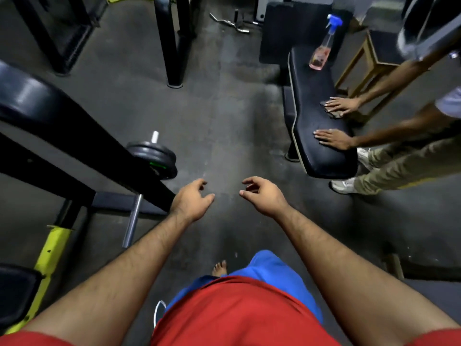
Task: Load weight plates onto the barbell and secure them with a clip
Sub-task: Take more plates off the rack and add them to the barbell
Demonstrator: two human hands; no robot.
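Right now both hands are empty: the left hand [192,201] and the right hand [264,196] hang side by side in the middle of the frame above the bare floor [224,108], each with its fingers loosely curled and apart, clamped on nothing. The step in hand looks like the approach to the bar, so the sensible thing is to turn toward the left of the frame and close in before reaching, rather than stretching sideways past the black rack frame [82,143].

At centre left sit the weight plates [154,156], dark round discs stacked tight together on the end of the barbell [155,136], whose short silver tip pokes out beyond them. One plate carries a small green mark on its rim. No clip shows on that silver tip (it may simply be too small or hidden, I cannot tell), and no loose plate lies within reach in this view. If another plate goes on, it should be carried in two hands, lined up square with the tip and slid flush against the stack before a clip is pushed tight to it.
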